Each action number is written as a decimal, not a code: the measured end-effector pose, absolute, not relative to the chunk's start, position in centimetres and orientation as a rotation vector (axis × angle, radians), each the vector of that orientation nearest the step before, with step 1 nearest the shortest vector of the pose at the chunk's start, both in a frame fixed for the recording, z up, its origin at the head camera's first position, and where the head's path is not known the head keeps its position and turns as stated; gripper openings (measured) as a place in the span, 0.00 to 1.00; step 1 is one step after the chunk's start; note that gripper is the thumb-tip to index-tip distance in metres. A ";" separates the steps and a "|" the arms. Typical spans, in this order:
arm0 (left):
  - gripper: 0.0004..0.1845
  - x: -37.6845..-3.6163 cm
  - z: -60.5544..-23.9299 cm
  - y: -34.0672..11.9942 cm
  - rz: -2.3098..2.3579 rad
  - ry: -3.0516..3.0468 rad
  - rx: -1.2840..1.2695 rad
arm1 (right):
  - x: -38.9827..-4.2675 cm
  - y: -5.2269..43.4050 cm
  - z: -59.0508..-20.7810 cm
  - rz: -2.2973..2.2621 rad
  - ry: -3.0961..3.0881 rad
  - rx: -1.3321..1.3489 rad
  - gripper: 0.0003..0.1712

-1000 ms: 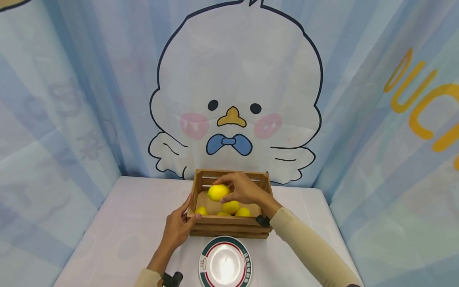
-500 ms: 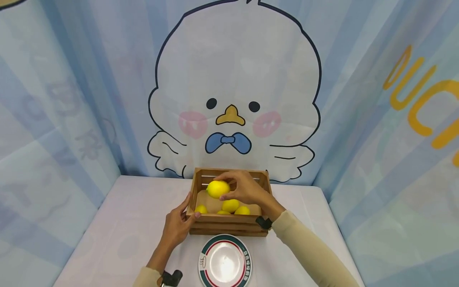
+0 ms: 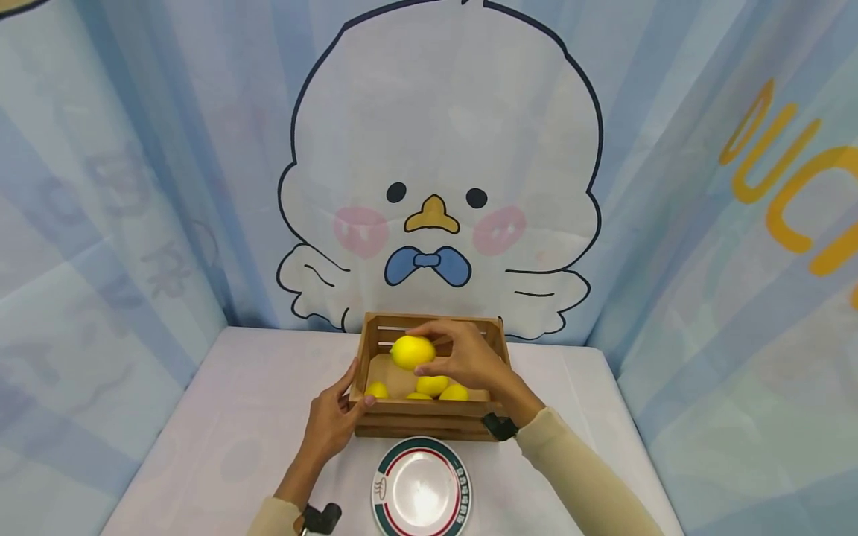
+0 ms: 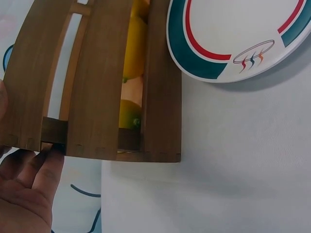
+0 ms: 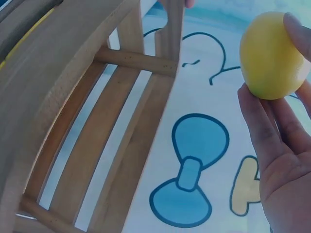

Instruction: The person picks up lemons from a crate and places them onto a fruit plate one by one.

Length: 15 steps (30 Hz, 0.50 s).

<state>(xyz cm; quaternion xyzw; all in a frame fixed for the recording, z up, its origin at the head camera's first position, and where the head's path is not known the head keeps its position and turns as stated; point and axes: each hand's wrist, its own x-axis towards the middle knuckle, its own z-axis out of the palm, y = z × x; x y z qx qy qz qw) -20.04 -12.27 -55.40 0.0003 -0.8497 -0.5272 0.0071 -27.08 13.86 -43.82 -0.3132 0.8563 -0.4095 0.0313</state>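
Note:
A wooden slatted crate (image 3: pixel 429 419) stands on the white table with several yellow lemons (image 3: pixel 433 385) inside. My right hand (image 3: pixel 462 356) holds one lemon (image 3: pixel 412 352) in its fingertips above the crate; the right wrist view shows that lemon (image 5: pixel 273 56) pinched between the fingers (image 5: pixel 269 126), beside the crate's inner slats (image 5: pixel 97 141). My left hand (image 3: pixel 330 424) grips the crate's left front corner, thumb on the rim; the left wrist view shows the fingers (image 4: pixel 29 187) against the crate's outer corner (image 4: pixel 97 87), with lemons (image 4: pixel 130 114) seen through the slats.
A white plate (image 3: pixel 421 493) with a green and red rim lies just in front of the crate, near the table's front edge; it also shows as the plate (image 4: pixel 233 39) in the left wrist view. A blue curtain with a cartoon chick (image 3: pixel 436 179) closes off the back and sides.
My right hand has lifted the lemon slightly higher above the crate. The left hand stays on the crate's corner.

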 end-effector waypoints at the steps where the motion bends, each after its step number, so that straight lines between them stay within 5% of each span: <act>1: 0.46 -20.0 -55.4 -12.3 -1.648 -2.657 -0.001 | -26.9 13.9 -43.8 -1.274 2.636 -0.958 0.32; 15: 0.46 -20.0 -55.4 -12.2 -1.640 -2.663 0.015 | -25.1 14.4 -43.6 -1.421 2.574 -0.878 0.33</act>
